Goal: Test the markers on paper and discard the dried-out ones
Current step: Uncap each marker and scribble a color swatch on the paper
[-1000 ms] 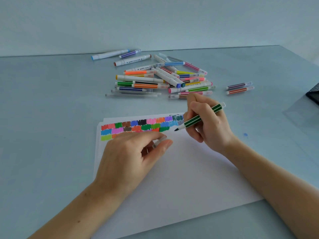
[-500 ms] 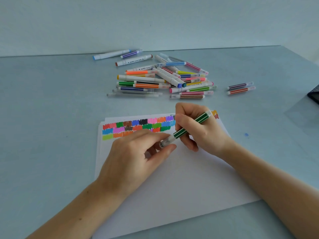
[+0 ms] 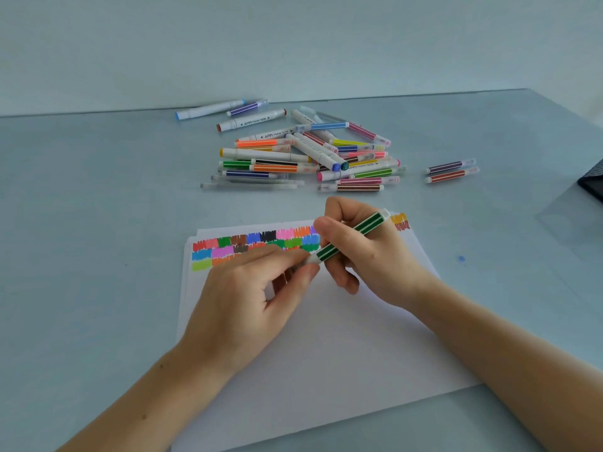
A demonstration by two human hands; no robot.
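- Two hands met over the paper (image 3: 326,347): right hand (image 3: 365,252) wrapped round the barrel of the dark green marker (image 3: 350,236), left hand (image 3: 248,295) pinched at its lower, white end, thumb and forefinger closed on what looked like the cap (image 3: 310,260).
- Held tilted above the sheet, tip end low toward the left hand, tail end high past the right knuckles; not touching the paper as far as could be told.
- Judged as the capping step for this marker, with testing of it apparently finished; tip hidden under the cap and fingers, so seating of the cap could not be confirmed.
- Filled already across the top of the sheet: colour swatches (image 3: 248,246) in rows, partly hidden behind both hands.
- Lay well beyond the paper's far edge: main pile of markers (image 3: 306,154); set apart to its right, a pair of markers (image 3: 452,171), purpose unclear.
- Called for next, probably: pressing the cap fully home along the barrel's axis, then setting the marker down with the keepers or the rejects.
- Needed afterwards: picking an untested marker from the pile without scattering the rest.
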